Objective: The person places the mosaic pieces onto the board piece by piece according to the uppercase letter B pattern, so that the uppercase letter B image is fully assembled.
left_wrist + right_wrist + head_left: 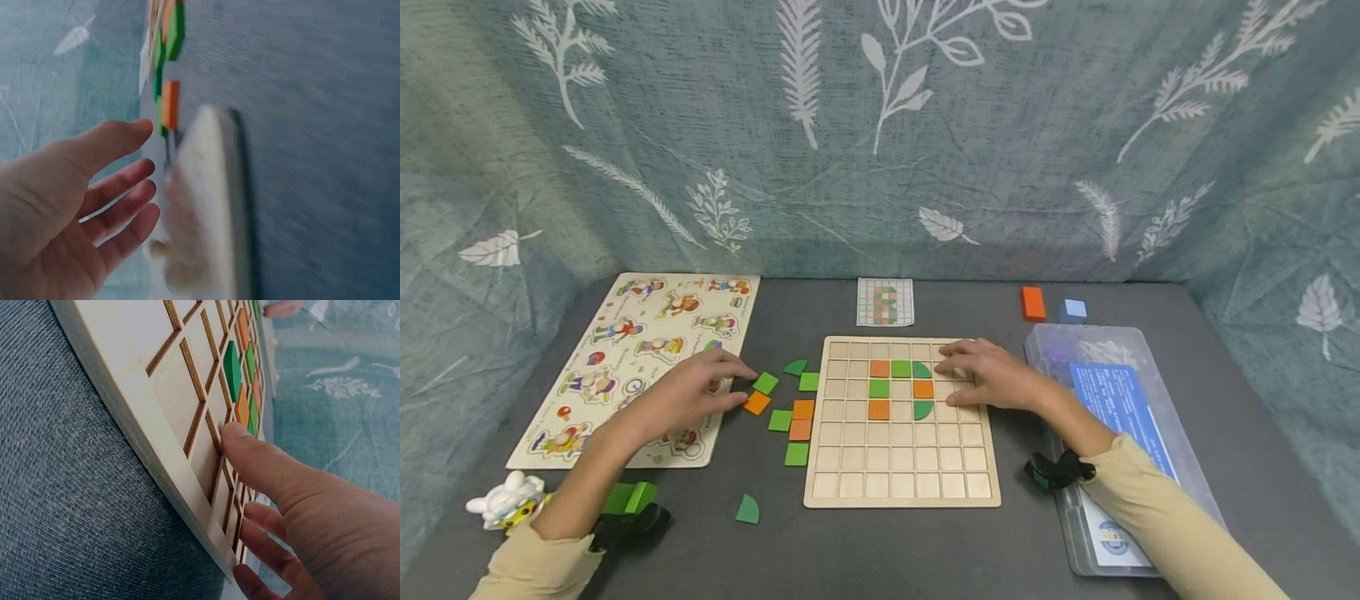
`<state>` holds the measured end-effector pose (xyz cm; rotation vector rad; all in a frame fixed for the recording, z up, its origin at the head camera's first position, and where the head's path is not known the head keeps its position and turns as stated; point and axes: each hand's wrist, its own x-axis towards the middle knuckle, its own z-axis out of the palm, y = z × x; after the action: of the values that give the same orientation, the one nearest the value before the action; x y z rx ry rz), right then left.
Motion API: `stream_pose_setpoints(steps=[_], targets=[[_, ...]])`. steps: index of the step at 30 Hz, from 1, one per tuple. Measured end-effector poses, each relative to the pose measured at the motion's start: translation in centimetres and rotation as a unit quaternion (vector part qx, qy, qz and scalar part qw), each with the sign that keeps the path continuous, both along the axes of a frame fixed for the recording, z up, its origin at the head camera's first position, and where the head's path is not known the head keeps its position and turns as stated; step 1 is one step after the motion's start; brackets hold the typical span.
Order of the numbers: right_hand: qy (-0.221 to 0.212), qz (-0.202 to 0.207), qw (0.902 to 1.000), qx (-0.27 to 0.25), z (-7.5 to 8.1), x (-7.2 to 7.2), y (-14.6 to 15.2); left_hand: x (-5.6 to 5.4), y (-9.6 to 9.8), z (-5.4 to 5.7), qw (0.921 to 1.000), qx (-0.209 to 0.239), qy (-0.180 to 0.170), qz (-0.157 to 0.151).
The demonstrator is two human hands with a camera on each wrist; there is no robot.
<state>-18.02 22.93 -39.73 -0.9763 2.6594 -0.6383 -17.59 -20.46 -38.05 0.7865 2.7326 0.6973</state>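
My left hand reaches over the wooden puzzle board, fingers and thumb apart, its tips beside a green square tile and an orange square tile. Nothing sits between those fingers in the left wrist view. The right hand rests at the right side of the wooden grid board, fingers loosely extended and holding nothing. Its thumb lies close to an orange tile set in the grid. Orange and green squares and two dark green quarter-circle pieces fill several cells of the upper middle.
Loose square tiles and quarter-circle pieces lie left of the grid. A pattern card is behind it. The picture puzzle board lies left; a plastic case, an orange block and a blue block stand right.
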Motion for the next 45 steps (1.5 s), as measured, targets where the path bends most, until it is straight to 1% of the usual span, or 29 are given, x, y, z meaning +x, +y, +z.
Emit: stream_pose_setpoints(steps=[3, 7, 11, 15, 18, 23, 27, 30, 33, 41, 45], targets=[[0.002, 0.000, 1.0000, 0.002, 0.1, 0.0, 0.0, 0.5, -0.8, -0.2, 0.9999, 0.013, -0.001, 0.004], [0.004, -0.002, 1.0000, 0.001, 0.3, -0.2, -0.1, 0.5, -0.9, -0.1, 0.9995, 0.028, 0.012, 0.004], [0.005, -0.005, 1.0000, 0.001, 0.5, -0.3, -0.1, 0.3, -0.4, 0.1, 0.9992, 0.027, 0.027, -0.014], [0.002, -0.003, 1.0000, 0.003, 0.4, -0.4, -0.1, -0.1, 0.0, 0.1, 0.9983, 0.030, 0.040, -0.031], [-0.001, -0.002, 1.0000, 0.003, 0.4, -0.5, -0.1, -0.4, 0.3, 0.0, 0.9982, 0.035, 0.034, -0.035], [-0.004, -0.004, 1.0000, 0.005, 0.5, -0.4, -0.2, -1.1, 0.7, -0.1, 0.9983, 0.042, 0.004, -0.041], [-0.006, -0.005, 0.9999, 0.007, 0.4, -0.3, -0.2, -1.6, 0.9, -0.5, 0.9975, 0.044, -0.009, -0.054], [-0.008, -0.004, 0.9999, 0.007, 0.2, -0.3, -0.2, -1.8, 1.0, -0.8, 0.9967, 0.049, -0.017, -0.063], [-0.008, -0.003, 0.9999, 0.006, 0.1, -0.2, -0.2, -1.8, 1.0, -1.0, 0.9963, 0.053, -0.025, -0.063], [-0.002, -0.003, 1.0000, 0.005, 0.0, -0.1, -0.1, -1.7, 1.1, -1.2, 0.9968, 0.050, -0.024, -0.058], [-0.004, -0.003, 1.0000, 0.004, 0.0, 0.0, -0.1, -1.6, 1.1, -1.3, 0.9982, 0.038, -0.014, -0.044]])
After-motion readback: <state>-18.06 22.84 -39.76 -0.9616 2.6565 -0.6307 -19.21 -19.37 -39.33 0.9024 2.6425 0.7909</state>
